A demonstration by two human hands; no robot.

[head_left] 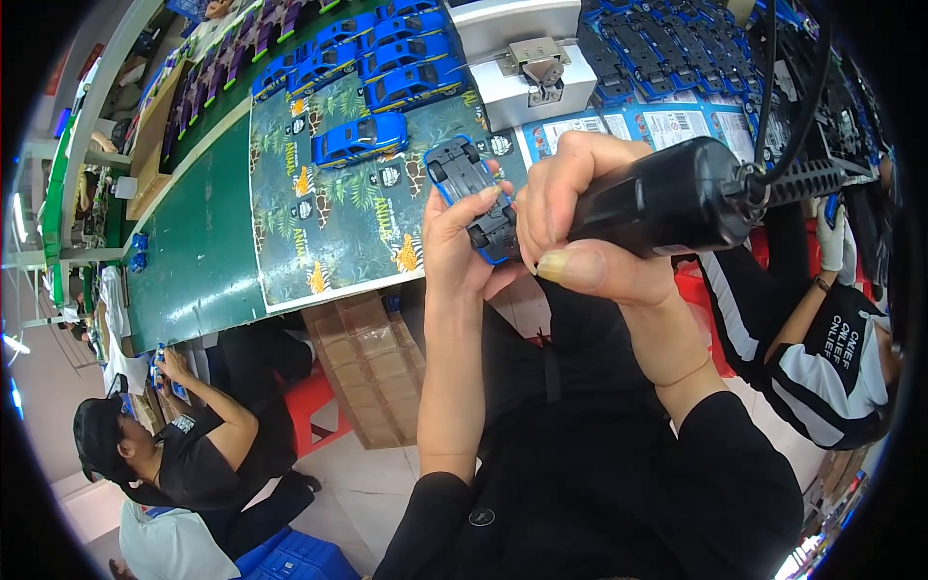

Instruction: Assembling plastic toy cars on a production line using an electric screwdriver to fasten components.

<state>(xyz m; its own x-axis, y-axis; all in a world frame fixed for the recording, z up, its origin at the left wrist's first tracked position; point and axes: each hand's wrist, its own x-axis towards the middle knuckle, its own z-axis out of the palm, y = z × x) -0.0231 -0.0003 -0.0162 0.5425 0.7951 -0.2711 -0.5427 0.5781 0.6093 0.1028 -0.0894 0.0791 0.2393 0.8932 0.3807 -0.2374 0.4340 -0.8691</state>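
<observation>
My left hand [452,237] is closed round a blue toy car [462,174], turned so that its black underside and wheels face up. Wrapped round a black electric screwdriver [657,198], my right hand [590,208] holds it nearly level, its front end toward the car. The screwdriver's tip is hidden behind my fingers, so I cannot tell whether it touches the car. Beyond the left hand, a single blue toy car [360,141] stands on its wheels on the printed sheet [338,222].
Several blue cars [416,82] stand in rows at the back, left of a white metal fixture [527,82]. Upturned black car bases [667,48] fill the back right. A cable [770,87] hangs from above. Co-workers sit at left [184,454] and right [822,358]. A cardboard box [372,377] lies below the table edge.
</observation>
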